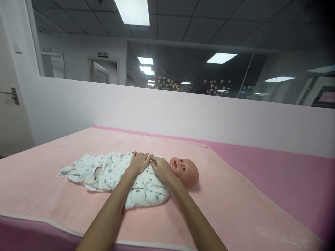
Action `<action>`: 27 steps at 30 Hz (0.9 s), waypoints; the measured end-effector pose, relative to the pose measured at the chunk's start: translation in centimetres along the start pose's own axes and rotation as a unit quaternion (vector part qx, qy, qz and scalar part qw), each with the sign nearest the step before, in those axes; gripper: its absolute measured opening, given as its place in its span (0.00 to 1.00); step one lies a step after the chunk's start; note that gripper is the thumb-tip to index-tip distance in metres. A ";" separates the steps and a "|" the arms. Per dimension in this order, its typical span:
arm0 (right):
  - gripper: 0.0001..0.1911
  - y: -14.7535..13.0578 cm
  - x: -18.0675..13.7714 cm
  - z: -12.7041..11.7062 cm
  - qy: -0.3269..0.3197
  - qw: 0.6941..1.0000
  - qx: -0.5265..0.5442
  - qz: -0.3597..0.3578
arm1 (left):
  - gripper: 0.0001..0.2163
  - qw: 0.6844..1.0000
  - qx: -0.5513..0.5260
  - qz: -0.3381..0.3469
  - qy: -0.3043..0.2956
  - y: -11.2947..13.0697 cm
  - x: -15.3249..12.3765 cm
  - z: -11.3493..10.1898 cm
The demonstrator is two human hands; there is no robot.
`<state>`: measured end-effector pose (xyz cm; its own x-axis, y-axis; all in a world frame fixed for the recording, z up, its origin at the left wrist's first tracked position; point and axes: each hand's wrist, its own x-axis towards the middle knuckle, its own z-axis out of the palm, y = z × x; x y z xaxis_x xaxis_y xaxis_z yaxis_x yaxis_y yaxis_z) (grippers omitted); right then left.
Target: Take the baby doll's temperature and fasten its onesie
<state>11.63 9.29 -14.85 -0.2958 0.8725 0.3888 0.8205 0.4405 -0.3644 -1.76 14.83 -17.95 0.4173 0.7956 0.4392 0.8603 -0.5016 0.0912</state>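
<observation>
A baby doll [187, 172] lies on its back with its bald head to the right, its mouth and eyes visible. It wears a white baby romper [149, 190] with small green and grey prints; the legs of the romper stretch to the left, and a gap there shows part of the doll's body. My left hand [139, 162] rests over the doll's middle with its fingers stretched out on the cloth. Close beside it, my right hand [161, 169] is curled at the upper chest, fingers pinching the front of the romper. Its fingertips are partly hidden.
Under the doll is a peach-pink mat [227, 209] with a pale edging, laid over a darker pink surface [288, 181]. A white low wall [183, 111] with a window above stands behind. At far left is a door [13, 122] with a metal handle.
</observation>
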 end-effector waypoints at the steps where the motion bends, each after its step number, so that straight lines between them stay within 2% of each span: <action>1: 0.12 0.1 -0.6 -0.7 0.028 0.998 0.058 -0.013 | 0.20 1.000 0.001 -0.018 0.000 0.2 0.1 0.0; 3: 0.11 0.5 -1.5 -2.6 0.112 0.970 0.216 -0.025 | 0.23 0.999 0.000 -0.046 0.008 0.4 0.2 0.0; 4: 0.11 1.0 -1.7 -3.7 0.164 0.940 0.298 -0.022 | 0.24 0.998 -0.003 -0.054 0.016 0.4 0.2 0.0; 6: 0.09 2.5 -1.7 -6.1 0.278 0.860 0.428 -0.004 | 0.25 0.998 -0.010 -0.055 0.036 0.4 0.3 0.1; 8: 0.07 5.1 -1.3 -7.9 0.378 0.779 0.500 0.009 | 0.25 0.998 -0.014 -0.043 0.040 0.3 0.3 0.1; 9: 0.07 6.6 -1.2 -8.4 0.406 0.756 0.513 0.029 | 0.25 0.999 -0.017 -0.033 0.037 0.3 0.3 0.0; 10: 0.07 8.2 -1.2 -8.6 0.413 0.749 0.515 0.058 | 0.25 0.999 -0.021 -0.020 0.031 0.2 0.3 0.0; 11: 0.08 9.7 -1.3 -8.5 0.402 0.756 0.508 0.097 | 0.24 0.999 -0.026 -0.007 0.022 0.2 0.3 -0.1; 13: 0.09 12.2 -1.9 -7.6 0.349 0.788 0.477 0.170 | 0.24 0.999 -0.031 0.004 0.004 0.2 0.3 -0.3; 15: 0.10 13.6 -2.6 -6.4 0.310 0.808 0.458 0.205 | 0.25 0.999 -0.031 -0.009 -0.010 0.3 0.2 -0.5; 19: 0.12 14.0 -3.4 -5.1 0.268 0.825 0.451 0.208 | 0.24 0.998 -0.041 -0.027 -0.029 0.4 0.2 -0.6; 22: 0.13 13.9 -3.5 -4.8 0.234 0.837 0.455 0.194 | 0.22 0.998 -0.048 -0.029 -0.022 0.4 0.1 -0.6; 27: 0.15 14.3 -3.8 -4.4 0.164 0.836 0.486 0.196 | 0.22 0.997 -0.063 -0.034 -0.003 0.3 0.0 -0.5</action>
<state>26.64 11.35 -17.81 0.1828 0.9557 0.2307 -0.0098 0.2364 -0.9716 -1.62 14.50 -17.43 0.3611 0.8313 0.4227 0.8434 -0.4845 0.2324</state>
